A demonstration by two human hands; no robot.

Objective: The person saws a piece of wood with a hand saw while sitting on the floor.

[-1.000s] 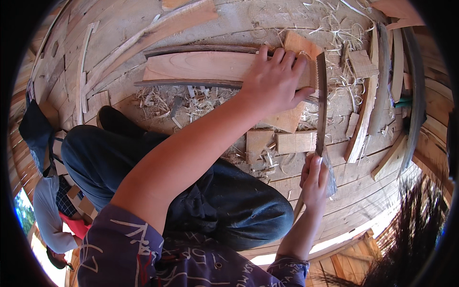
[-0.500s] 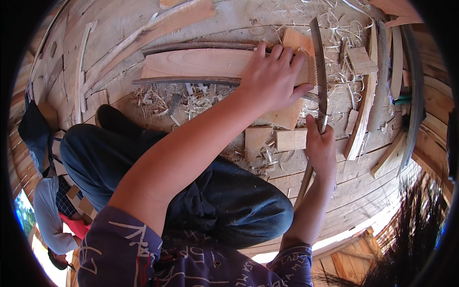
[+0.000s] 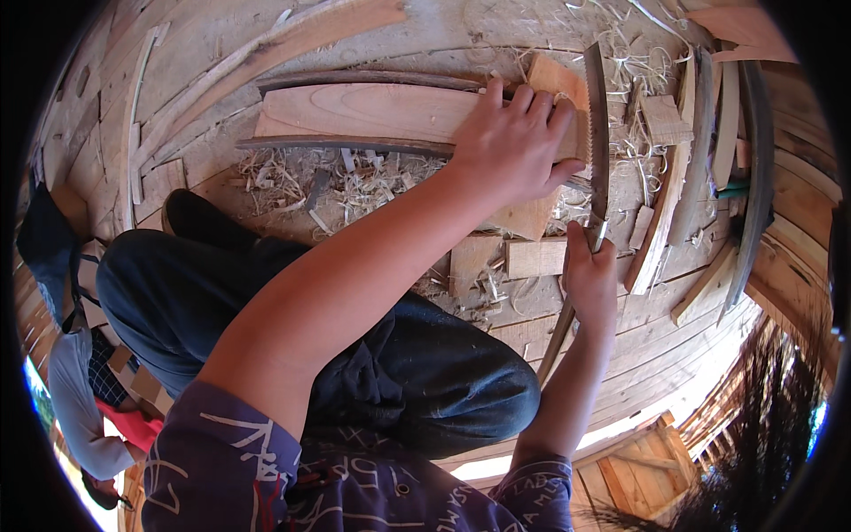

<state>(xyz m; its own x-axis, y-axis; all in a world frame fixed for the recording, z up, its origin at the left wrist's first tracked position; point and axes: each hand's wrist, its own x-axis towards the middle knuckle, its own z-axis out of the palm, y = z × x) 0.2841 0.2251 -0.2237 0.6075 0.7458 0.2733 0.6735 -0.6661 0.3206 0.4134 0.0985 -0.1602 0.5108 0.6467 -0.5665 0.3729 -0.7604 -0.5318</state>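
A pale wooden board (image 3: 372,108), with dark strips along both long edges, lies crosswise in front of me. My left hand (image 3: 516,146) presses on its right part, fingers curled over the far edge and thumb on the near side. Beneath that end, an orange-brown wood block (image 3: 557,76) sticks out on the far and near sides. My right hand (image 3: 590,277) is closed round the long handle of a saw (image 3: 600,146). Its toothed blade points away from me, beside the board's right end, with the teeth facing left. Whether the teeth touch the wood I cannot tell.
Curled shavings (image 3: 372,182) litter the plank floor. Small wood offcuts (image 3: 535,258) lie near my knee. Long wooden strips (image 3: 663,217) and a dark curved strip (image 3: 755,177) lie at right; a long plank (image 3: 266,66) at far left. Another person (image 3: 84,399) is at the left edge.
The saw and my right hand have shifted slightly toward me, and the blade tip stands a little farther right. My left hand keeps its hold on the board. The whole view has moved slightly.
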